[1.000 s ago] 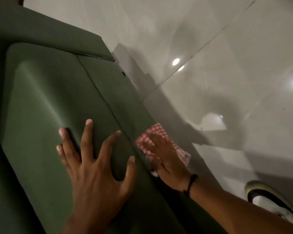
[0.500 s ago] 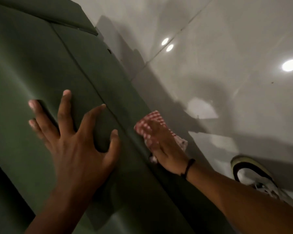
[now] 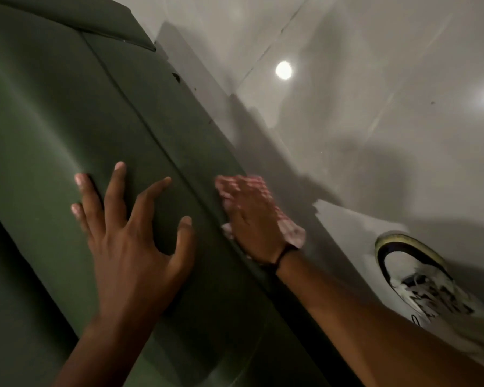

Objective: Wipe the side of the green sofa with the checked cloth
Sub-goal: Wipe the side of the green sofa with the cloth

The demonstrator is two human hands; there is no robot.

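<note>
Left hand (image 3: pixel 129 241) lay spread on the sofa (image 3: pixel 39 121) while the flat right hand (image 3: pixel 252 219) pressed the cloth (image 3: pixel 289 227), which could slip ungripped.

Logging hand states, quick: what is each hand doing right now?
Left hand: open, fingers spread flat on the green sofa.
Right hand: open, flat, pressing the checked cloth against the sofa's side.

Domestic interior, likely a living room. Evidence: upholstered green sofa (image 3: pixel 53 135) with seamed panels, standing on a glossy pale tiled floor (image 3: pixel 375 152); round ceiling-light reflections (image 3: pixel 283 70) in the tiles; a white sneaker (image 3: pixel 419 283) on the floor near the sofa.
</note>
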